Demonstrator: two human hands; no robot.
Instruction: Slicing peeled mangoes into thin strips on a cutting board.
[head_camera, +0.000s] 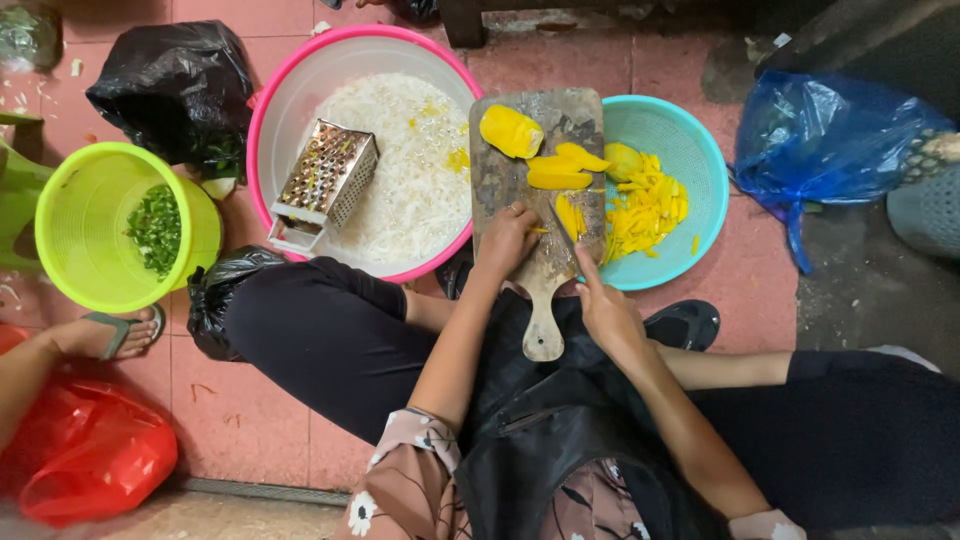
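Note:
A worn wooden cutting board (530, 175) lies across a pink basin and a teal bowl. Yellow mango pieces (540, 150) rest on its far half. My left hand (505, 240) presses on the board beside a small yellow slice (570, 215). My right hand (605, 310) grips a knife (562, 232) whose blade lies against that slice. Cut yellow strips (645, 205) are heaped in the teal bowl (700, 150).
The pink basin (275, 100) holds white shreds and a metal box grater (325, 180). A green bucket (60, 240) with chopped greens stands left. Black bags (175, 85), a red bag (85, 450), a blue bag (830, 130) and another person's foot (110, 335) surround me.

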